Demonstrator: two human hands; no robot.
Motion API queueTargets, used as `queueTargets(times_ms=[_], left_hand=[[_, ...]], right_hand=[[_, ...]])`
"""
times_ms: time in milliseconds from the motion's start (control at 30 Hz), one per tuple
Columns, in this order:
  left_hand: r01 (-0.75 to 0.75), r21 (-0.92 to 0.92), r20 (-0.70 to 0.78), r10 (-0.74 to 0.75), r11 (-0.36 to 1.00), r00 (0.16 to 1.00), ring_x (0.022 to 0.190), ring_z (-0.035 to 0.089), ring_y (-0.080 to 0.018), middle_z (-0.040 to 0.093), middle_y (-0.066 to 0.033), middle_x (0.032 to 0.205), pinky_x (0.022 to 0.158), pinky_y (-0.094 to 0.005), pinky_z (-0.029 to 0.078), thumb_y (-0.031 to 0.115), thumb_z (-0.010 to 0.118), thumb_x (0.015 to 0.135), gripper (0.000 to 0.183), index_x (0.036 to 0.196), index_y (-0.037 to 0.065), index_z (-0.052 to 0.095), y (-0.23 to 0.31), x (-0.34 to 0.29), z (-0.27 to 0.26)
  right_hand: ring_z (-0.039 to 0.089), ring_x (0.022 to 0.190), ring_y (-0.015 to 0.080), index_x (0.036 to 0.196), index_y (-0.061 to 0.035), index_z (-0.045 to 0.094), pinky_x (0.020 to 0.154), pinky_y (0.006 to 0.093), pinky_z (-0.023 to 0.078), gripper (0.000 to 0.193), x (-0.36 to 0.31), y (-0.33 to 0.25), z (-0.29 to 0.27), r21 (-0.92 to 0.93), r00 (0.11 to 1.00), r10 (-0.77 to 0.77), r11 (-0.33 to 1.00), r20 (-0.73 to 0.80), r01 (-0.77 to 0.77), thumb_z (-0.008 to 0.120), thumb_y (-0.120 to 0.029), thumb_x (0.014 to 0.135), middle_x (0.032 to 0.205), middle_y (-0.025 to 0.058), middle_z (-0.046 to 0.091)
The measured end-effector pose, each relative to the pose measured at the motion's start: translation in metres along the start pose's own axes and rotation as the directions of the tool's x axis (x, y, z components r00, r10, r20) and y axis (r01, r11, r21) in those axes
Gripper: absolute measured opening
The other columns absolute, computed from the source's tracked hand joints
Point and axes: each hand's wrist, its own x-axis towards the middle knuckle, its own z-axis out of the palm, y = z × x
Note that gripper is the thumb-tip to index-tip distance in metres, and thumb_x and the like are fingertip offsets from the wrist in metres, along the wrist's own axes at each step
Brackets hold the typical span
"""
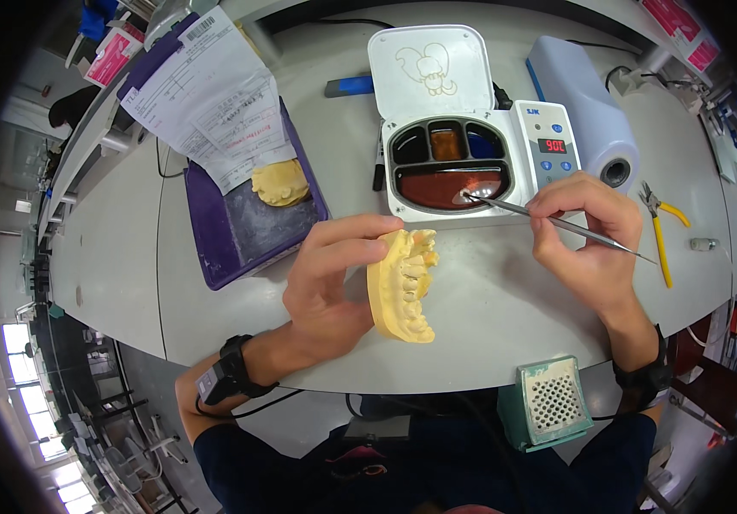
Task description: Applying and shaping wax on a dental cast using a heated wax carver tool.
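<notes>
My left hand [327, 278] holds a yellow plaster dental model [398, 295] upright above the table, its row of teeth turned to the right. Between the thumb and fingers of my right hand [591, 231] is a thin metal wax carving tool [570, 226]. Its left tip reaches into the large front well of dark red wax [424, 184] in a white wax heating pot [518, 176]. The pot's lid [428, 73] is raised, with a line drawing on its inside. Three smaller wells behind hold dark, amber and blue wax. A red display is lit on the control panel [548, 146].
A purple tray [214, 248] at left holds another plaster model [281, 183] and printed papers [206, 103]. Yellow-handled pliers [662, 231] lie at right, beside a small clear-and-metal piece [704, 244]. A pale blue-grey machine [583, 103] stands behind; a green perforated box [548, 403] sits at the near edge.
</notes>
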Motion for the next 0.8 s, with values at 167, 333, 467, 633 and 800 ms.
queueTargets(times_ms=[167, 333, 467, 633, 800], left_hand=[[0.003, -0.010, -0.002, -0.003, 1.000, 1.000, 0.102, 0.063, -0.0227, 0.049, -0.0215, 0.124, 0.085, -0.0322, 0.061, -0.004, 0.085, 0.069, 0.072, 0.124, 0.008, 0.042, -0.0002, -0.0012, -0.0015], [0.012, -0.022, -0.014, -0.013, 1.000, 1.000, 0.101, 0.063, -0.0223, 0.050, -0.0207, 0.123, 0.085, -0.0320, 0.061, -0.005, 0.086, 0.068, 0.071, 0.123, 0.008, 0.043, -0.0018, -0.0024, -0.0013], [0.006, -0.008, -0.017, -0.007, 1.000, 1.000, 0.100, 0.064, -0.0220, 0.050, -0.0202, 0.123, 0.085, -0.0317, 0.060, -0.004, 0.086, 0.067, 0.070, 0.122, 0.008, 0.044, -0.0019, -0.0018, -0.0006], [0.015, -0.003, -0.005, -0.015, 1.000, 1.000, 0.099, 0.064, -0.0222, 0.050, -0.0198, 0.124, 0.085, -0.0319, 0.060, -0.004, 0.086, 0.067, 0.070, 0.122, 0.009, 0.044, -0.0024, -0.0014, -0.0015], [0.025, -0.029, -0.010, -0.026, 0.999, 1.000, 0.100, 0.064, -0.0227, 0.049, -0.0196, 0.124, 0.086, -0.0320, 0.060, -0.005, 0.085, 0.068, 0.069, 0.122, 0.008, 0.045, -0.0020, -0.0029, -0.0014]], right_hand=[[0.065, 0.074, 0.0154, 0.078, -0.0009, 0.066, 0.071, 0.0254, 0.050, 0.015, 0.0002, -0.0007, 0.0024, 0.084, 1.000, -0.023, 0.996, -0.018, 0.025, 0.069, 0.006, 0.066, 0.079, 0.0058, 0.069], [0.065, 0.076, 0.0164, 0.079, -0.0013, 0.067, 0.073, 0.0260, 0.049, 0.017, 0.0006, -0.0027, 0.0044, 0.258, 0.996, -0.086, 0.963, 0.029, 0.076, 0.069, 0.008, 0.065, 0.080, 0.0068, 0.069], [0.064, 0.075, 0.0151, 0.080, -0.0009, 0.067, 0.072, 0.0251, 0.049, 0.015, -0.0032, -0.0037, 0.0074, 0.197, 1.000, -0.013, 0.980, -0.025, 0.017, 0.067, 0.007, 0.067, 0.080, 0.0063, 0.069], [0.062, 0.072, 0.0138, 0.080, -0.0010, 0.067, 0.070, 0.0247, 0.049, 0.013, -0.0035, -0.0020, 0.0069, 0.104, 0.998, 0.061, 0.993, -0.033, -0.057, 0.067, 0.006, 0.069, 0.080, 0.0050, 0.068], [0.063, 0.072, 0.0150, 0.080, -0.0005, 0.066, 0.069, 0.0252, 0.049, 0.014, -0.0022, -0.0031, 0.0078, 0.030, 0.999, -0.014, 0.999, -0.035, 0.015, 0.069, 0.006, 0.068, 0.082, 0.0064, 0.068]])
